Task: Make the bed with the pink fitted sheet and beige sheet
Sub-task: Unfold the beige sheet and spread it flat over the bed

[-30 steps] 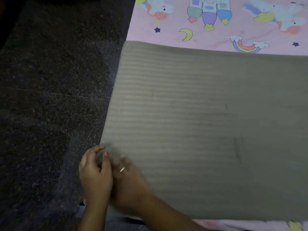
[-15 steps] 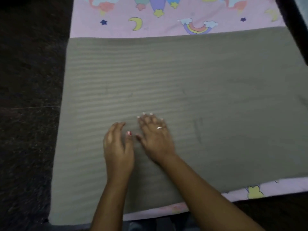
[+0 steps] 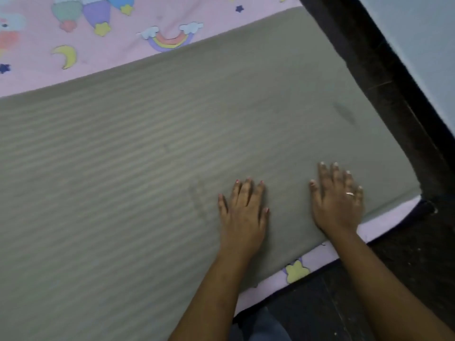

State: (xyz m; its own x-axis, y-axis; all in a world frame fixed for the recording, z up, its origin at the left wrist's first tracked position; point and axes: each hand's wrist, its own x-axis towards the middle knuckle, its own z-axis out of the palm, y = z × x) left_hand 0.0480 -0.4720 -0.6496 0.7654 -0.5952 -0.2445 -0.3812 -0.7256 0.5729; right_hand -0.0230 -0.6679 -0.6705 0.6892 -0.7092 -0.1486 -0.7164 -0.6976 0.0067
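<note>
Pink fitted sheet (image 3: 37, 77) on, beige sheet (image 3: 147, 156) atop; my left hand (image 3: 242, 214), right hand (image 3: 337, 205) press it, fingers (image 3: 247, 190) flat, empty; smoothing left, I judge.

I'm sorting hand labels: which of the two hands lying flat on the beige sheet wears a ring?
The right hand: a thin band sits on one of its fingers. The left hand, beside it on the beige sheet, has bare fingers.
</note>
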